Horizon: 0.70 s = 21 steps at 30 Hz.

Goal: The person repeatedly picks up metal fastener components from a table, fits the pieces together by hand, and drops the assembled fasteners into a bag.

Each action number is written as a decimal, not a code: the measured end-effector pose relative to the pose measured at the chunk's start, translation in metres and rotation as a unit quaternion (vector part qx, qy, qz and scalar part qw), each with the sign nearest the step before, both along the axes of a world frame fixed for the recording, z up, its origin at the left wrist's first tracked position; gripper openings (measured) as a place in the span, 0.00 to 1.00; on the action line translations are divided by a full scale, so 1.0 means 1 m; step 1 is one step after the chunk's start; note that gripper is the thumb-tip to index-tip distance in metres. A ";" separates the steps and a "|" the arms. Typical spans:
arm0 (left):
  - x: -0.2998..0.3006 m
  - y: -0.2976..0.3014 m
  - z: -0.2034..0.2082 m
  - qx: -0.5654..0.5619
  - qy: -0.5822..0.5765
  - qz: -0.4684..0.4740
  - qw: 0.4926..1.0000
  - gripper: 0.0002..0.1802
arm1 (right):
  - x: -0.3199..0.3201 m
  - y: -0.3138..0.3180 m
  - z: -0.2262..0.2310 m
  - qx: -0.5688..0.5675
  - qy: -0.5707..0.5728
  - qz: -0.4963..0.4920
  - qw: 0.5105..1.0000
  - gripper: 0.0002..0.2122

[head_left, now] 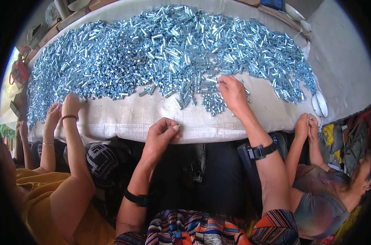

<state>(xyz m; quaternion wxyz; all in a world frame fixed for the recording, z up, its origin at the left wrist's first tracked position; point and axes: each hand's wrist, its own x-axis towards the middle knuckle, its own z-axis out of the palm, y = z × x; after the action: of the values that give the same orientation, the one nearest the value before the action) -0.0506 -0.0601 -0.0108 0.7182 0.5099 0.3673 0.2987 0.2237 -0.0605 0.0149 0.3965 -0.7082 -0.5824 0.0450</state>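
A wide heap of shiny, bluish metal tubes (173,49) covers the pale cloth-topped table (108,116). My right hand (233,96) reaches to the heap's near edge, thumb and forefinger pinched at the end of a slim metal tube (211,80). Whether that tube is lifted clear of the others, I cannot tell. Just below its fingers lies a small cluster of short metal pieces (213,104). At the table's front edge my left hand (162,132) is closed, its thumb pressed on the curled fingers. A small metal piece (178,126) glints at the thumb tip; the palm is hidden.
On the left, a person in a mustard top (67,200) holds both hands by the heap. At the right, another person (320,200) has both hands together near the table edge. White bowls (319,104) stand at the table's right end. Wooden boards (283,24) border the far side.
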 end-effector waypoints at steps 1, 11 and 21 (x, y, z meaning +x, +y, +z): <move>0.000 0.001 0.000 -0.004 0.000 -0.007 1.000 0.07 | 0.002 0.009 -0.003 -0.018 -0.074 -0.011 0.997 0.07; 0.002 0.000 0.009 -0.001 0.008 0.010 1.000 0.04 | -0.001 0.032 -0.016 0.013 -0.115 -0.030 0.993 0.04; 0.011 0.003 0.006 0.005 -0.012 0.020 1.000 0.03 | -0.037 -0.056 0.013 -0.046 0.211 0.054 0.975 0.06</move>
<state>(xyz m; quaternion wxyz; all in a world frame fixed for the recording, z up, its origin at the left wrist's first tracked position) -0.0398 -0.0576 -0.0045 0.7142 0.5022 0.3671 0.3208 0.1872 -0.1169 0.0278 0.4746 -0.6674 -0.5205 0.2416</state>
